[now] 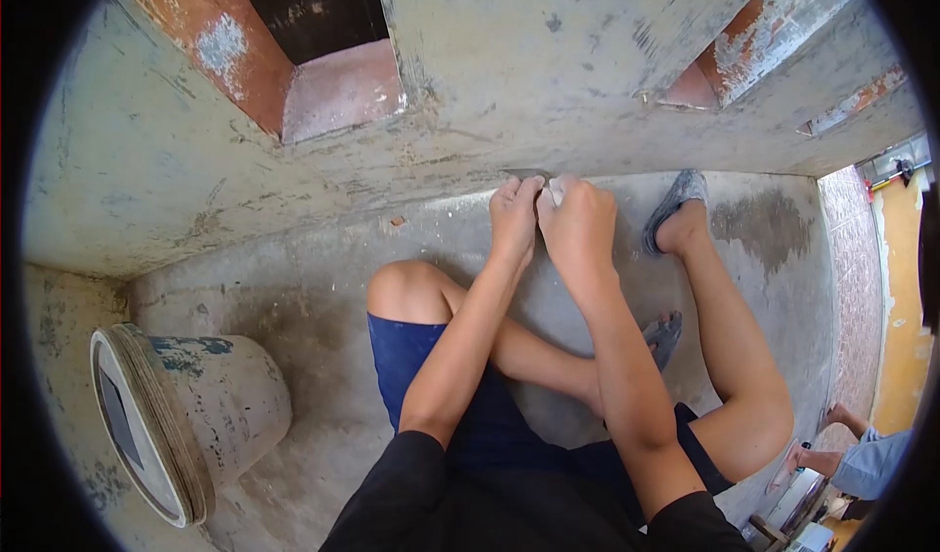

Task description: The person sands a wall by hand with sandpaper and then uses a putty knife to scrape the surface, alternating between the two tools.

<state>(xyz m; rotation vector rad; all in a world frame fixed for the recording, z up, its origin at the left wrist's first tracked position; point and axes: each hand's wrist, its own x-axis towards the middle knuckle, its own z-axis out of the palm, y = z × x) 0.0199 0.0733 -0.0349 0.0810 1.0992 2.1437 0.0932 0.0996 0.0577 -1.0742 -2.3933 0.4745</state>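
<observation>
Close together at the foot of the plastered wall (490, 82), my two hands are both closed. The fingers of my left hand (515, 214) are pinched, with the thumb toward the other hand. My right hand (580, 221) is curled beside it, its fingertips whitish with dust. A thin dark edge shows at the fingertips against the wall, but what it belongs to is hidden.
On the left a paint-stained bucket (235, 405) lies tilted on the concrete floor (313, 327). Square openings (343, 87) are cut in the wall. My sandalled foot (681, 214) rests near the wall on the right. Another person's legs (822, 459) show at the far right.
</observation>
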